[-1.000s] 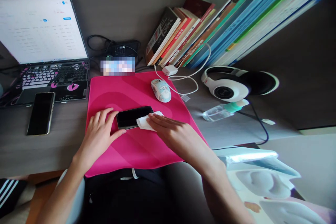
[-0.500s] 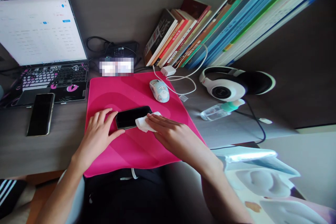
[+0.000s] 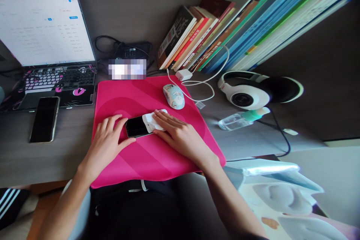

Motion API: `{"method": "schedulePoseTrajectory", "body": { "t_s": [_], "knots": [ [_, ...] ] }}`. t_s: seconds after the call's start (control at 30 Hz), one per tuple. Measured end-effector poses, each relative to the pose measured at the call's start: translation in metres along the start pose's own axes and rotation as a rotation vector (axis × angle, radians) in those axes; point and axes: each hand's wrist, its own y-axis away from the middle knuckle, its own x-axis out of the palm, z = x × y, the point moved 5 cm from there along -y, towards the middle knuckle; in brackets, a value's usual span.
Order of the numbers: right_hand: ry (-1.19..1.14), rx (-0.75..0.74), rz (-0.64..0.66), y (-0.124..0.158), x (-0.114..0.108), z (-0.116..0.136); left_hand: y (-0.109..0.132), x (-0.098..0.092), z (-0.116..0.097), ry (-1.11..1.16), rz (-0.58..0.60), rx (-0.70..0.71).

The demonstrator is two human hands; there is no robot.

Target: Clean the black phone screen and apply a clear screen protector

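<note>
A black smartphone [image 3: 136, 126] lies face up on the pink desk mat [image 3: 135, 161]. My left hand [image 3: 108, 135] grips its left end, thumb at the near corner and index finger at the far corner. My right hand [image 3: 178, 131] presses a folded white tissue [image 3: 150, 121] onto the phone's right half, fingers laid over it. Tissue and fingers hide that end of the screen. Just beyond my right hand sits a patterned computer mouse [image 3: 173, 96] on the mat.
An open laptop [image 3: 56, 45] stands at the left, a second phone [image 3: 44, 120] before it. Books [image 3: 194, 41] lean at the back. On the right are white headphones [image 3: 244, 90], a clear spray bottle [image 3: 232, 122] lying on its side, and a charger with cable [image 3: 183, 74].
My right hand and the tissue have shifted slightly up the phone, covering more of its right end. The left hand keeps its grip. The whole view has moved a little.
</note>
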Motion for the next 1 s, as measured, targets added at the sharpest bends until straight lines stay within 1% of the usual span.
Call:
{"method": "schedulePoseTrajectory", "body": {
  "t_s": [0.13, 0.4, 0.53, 0.63, 0.77, 0.9, 1.0],
  "knots": [
    [0.013, -0.007, -0.019, 0.000, 0.001, 0.000, 0.000, -0.001, -0.001, -0.014, -0.014, 0.002],
    [0.043, -0.037, -0.010, -0.001, 0.001, 0.000, -0.001, 0.001, -0.002, -0.027, -0.011, -0.004],
    [0.086, -0.041, -0.021, -0.002, 0.000, 0.004, -0.001, 0.001, -0.002, -0.041, -0.008, -0.006],
    [0.159, -0.070, 0.012, 0.004, -0.003, 0.013, 0.000, 0.000, -0.004, -0.042, -0.004, -0.004],
    [0.237, -0.088, 0.085, 0.019, -0.011, 0.027, -0.001, -0.002, -0.004, -0.033, -0.011, 0.005],
    [0.214, -0.044, 0.073, 0.026, -0.015, 0.033, -0.001, -0.002, -0.004, -0.007, 0.000, 0.009],
    [0.137, -0.014, 0.035, 0.018, -0.008, 0.026, -0.001, -0.002, -0.002, 0.010, 0.025, 0.000]
  ]
}}
